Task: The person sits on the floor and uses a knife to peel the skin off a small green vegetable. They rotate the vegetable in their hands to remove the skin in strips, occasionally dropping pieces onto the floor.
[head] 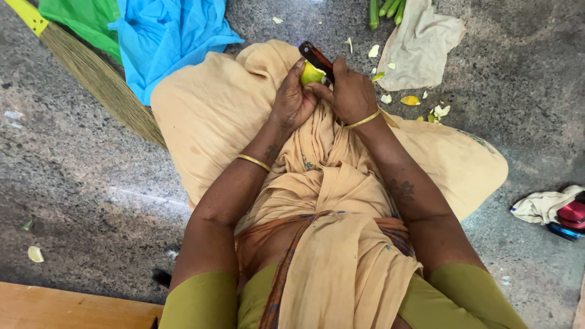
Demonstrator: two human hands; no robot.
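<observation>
While the person sits on the speckled grey stone floor point(91, 183) with a tan cloth draped over the lap, both hands meet above the knees. The left hand point(291, 100) is curled around a small round yellow-green fruit point(312, 74), fingers wrapped about its left side and underside. The right hand point(352, 94) is closed on a dark-handled knife point(317, 58), whose upper end sticks up past the fingers and lies against the fruit's right side; the thumb reaches across toward the fruit. Each wrist wears a thin gold bangle.

No bowl or dish shows. A pale beige cloth point(420, 45) spread on the floor beyond the hands serves as a surface, with long green pods point(384, 9) at its upper edge and yellowish peel scraps point(409, 100) scattered beside it. A crumpled blue plastic bag point(167, 36) and a green plastic bag point(85, 21) lie at upper left, their contents hidden. A straw broom point(97, 79) lies next to them.
</observation>
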